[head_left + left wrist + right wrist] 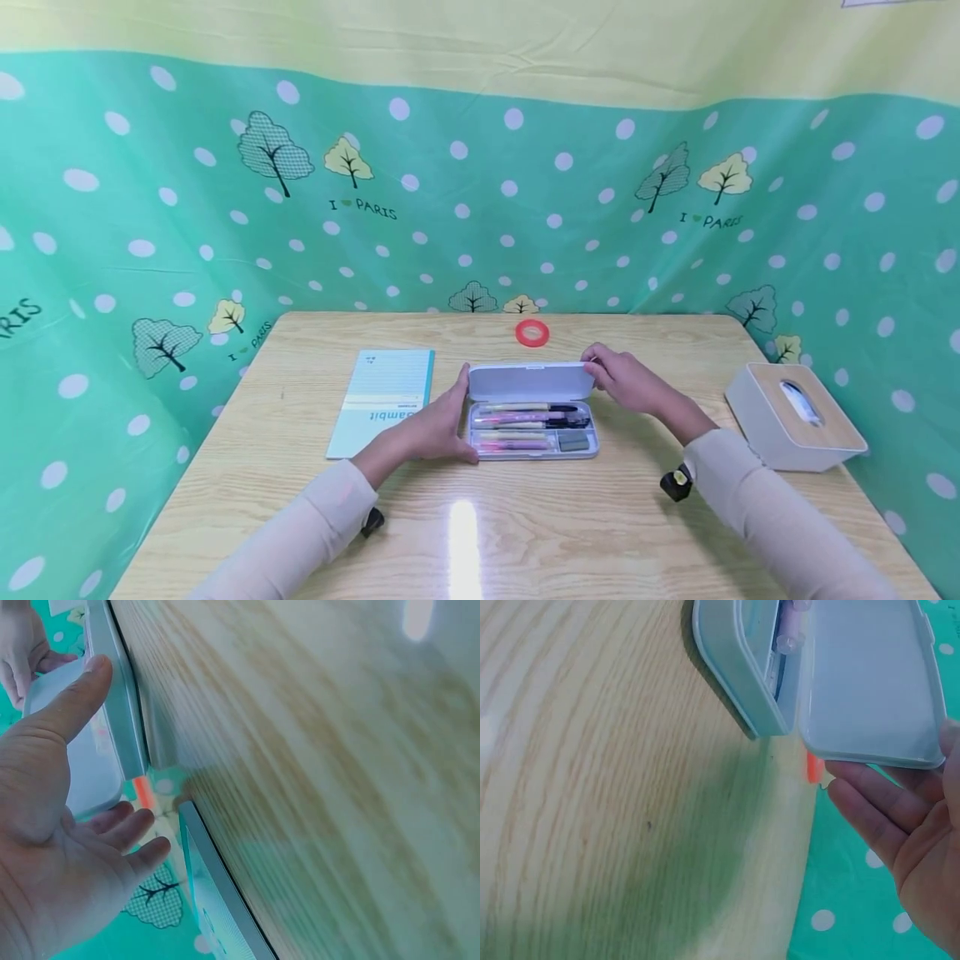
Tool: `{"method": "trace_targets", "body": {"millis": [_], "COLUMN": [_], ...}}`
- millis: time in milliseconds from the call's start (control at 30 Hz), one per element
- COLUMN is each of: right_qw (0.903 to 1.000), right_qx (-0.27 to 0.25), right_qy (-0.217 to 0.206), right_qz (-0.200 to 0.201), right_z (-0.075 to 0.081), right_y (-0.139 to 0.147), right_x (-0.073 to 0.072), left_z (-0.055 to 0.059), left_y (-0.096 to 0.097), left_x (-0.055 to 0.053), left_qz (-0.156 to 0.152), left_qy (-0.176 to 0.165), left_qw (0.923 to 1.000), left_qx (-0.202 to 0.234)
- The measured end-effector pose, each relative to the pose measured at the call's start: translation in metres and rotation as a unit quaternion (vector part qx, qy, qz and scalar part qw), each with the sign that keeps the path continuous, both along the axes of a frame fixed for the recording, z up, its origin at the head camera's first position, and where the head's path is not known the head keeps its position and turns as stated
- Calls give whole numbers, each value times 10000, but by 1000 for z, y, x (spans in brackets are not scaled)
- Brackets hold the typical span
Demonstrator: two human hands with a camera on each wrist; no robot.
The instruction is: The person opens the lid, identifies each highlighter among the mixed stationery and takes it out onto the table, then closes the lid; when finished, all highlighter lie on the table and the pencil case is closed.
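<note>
A pale pencil case (592, 450) lies on the table with its lid (531, 383) raised at the back. Inside it are several pens (521, 417) and a grey eraser (573, 441). My left hand (437, 425) holds the left end of the case, thumb at the front corner and fingers beside the lid. In the left wrist view the thumb (79, 701) overlaps the case's side. My right hand (626, 379) pinches the upper right corner of the lid; in the right wrist view its fingers (881, 802) are behind the lid's edge.
A light blue notebook (382, 392) lies left of the case. Behind the case is a red tape roll (532, 332). A white tissue box (795, 417) with a wooden top stands at the right edge. A green dotted cloth (510, 208) hangs around the table (540, 533).
</note>
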State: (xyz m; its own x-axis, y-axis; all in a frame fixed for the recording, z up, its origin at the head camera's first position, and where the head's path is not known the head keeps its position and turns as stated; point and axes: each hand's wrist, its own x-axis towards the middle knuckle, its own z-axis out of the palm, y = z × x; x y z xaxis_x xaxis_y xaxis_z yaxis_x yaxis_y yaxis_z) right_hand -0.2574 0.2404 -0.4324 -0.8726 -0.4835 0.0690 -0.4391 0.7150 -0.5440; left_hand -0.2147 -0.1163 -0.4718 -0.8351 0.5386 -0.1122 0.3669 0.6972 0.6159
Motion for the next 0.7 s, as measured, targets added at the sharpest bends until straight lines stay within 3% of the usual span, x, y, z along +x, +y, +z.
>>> {"method": "trace_targets", "body": {"millis": [133, 300, 533, 700], "right_qw": [9993, 9957, 9898, 9881], "right_qx": [-241, -84, -169, -189], "right_qy": [165, 589, 595, 560], "right_qz": [-241, -713, -1287, -1417], "right_z": [-3, 0, -5, -14], "right_y": [0, -4, -7, -6], "right_x": [-4, -12, -17, -18], "left_z": [0, 1, 1, 0], "left_y": [0, -1, -1, -2], "left_x": [2, 3, 3, 4], "left_qz": [-43, -51, -95, -108], "left_qy": [98, 192, 193, 59], "left_qw": [9999, 9997, 9995, 9992], "left_qx": [-52, -166, -240, -369]}}
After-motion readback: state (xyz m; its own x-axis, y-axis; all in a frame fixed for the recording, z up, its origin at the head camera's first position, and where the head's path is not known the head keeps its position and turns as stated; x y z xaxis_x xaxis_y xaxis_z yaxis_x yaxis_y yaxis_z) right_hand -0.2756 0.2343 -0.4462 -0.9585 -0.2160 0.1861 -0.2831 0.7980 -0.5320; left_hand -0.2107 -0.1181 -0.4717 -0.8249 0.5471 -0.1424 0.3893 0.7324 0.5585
